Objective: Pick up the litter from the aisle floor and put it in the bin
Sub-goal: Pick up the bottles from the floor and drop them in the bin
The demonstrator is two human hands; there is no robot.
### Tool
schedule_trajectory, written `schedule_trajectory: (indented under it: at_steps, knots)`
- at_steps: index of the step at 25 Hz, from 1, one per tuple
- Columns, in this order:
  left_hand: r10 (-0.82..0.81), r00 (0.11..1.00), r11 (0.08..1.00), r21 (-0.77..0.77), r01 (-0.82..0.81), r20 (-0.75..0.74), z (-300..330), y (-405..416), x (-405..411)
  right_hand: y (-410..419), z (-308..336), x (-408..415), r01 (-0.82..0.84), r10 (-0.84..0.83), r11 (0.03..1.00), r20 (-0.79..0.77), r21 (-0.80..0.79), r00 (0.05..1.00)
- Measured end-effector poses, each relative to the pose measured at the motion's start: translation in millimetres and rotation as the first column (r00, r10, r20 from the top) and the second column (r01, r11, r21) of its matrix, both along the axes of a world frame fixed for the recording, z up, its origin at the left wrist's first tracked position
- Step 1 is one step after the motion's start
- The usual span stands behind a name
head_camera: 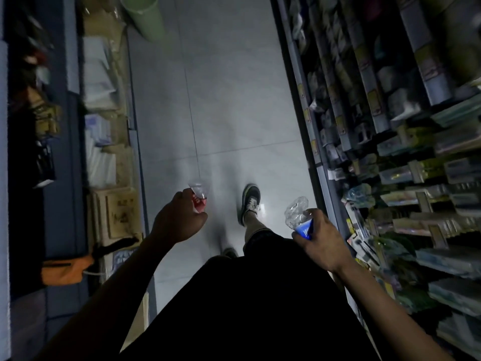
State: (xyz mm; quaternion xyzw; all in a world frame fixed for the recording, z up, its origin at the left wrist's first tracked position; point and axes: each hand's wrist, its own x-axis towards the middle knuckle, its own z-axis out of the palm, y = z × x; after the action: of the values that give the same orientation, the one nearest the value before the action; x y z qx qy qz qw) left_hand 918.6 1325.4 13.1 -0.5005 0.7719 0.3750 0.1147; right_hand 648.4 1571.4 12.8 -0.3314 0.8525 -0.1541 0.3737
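My left hand (178,220) grips a clear plastic bottle with a red label (200,196), its clear end pointing away from me. In my right hand (321,239) I hold a crumpled clear bottle with a blue label (298,213). Both hands hang at waist height over the grey tiled aisle floor (223,100). A pale green bin (144,15) stands at the far end of the aisle, on its left side, cut off by the top of the view.
Stocked shelves (390,126) line the right side of the narrow aisle. Cardboard boxes and white packs (104,126) are stacked along the left. An orange bag (65,269) lies low on the left. My foot in a dark shoe (250,201) is forward on the tiles.
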Motion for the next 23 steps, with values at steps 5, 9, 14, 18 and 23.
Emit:
schedule_trajectory:
  at_steps: [5,9,14,18,23]
  knots:
    - [0.096,0.987,0.995,-0.034,-0.092,0.127,-2,-88,-64,-125,-6,-81,-0.028,0.029,0.999,0.045,-0.016,0.999]
    - [0.153,0.971,0.985,0.051,-0.166,0.186,2,-155,-94,-243,-7,-141,-0.181,0.182,0.982,0.017,-0.06,0.983]
    - [0.3,0.939,0.942,0.104,-0.32,0.171,6,-227,-102,-391,0,-193,-0.306,0.306,0.95,-0.014,-0.067,0.952]
    - [0.281,0.945,0.948,0.104,-0.3,0.168,-9,-318,-114,-496,4,-218,-0.329,0.326,0.942,-0.053,-0.068,0.944]
    - [0.289,0.946,0.95,0.081,-0.302,0.145,-2,-455,-161,-594,16,-236,-0.295,0.294,0.955,-0.059,-0.009,0.954]
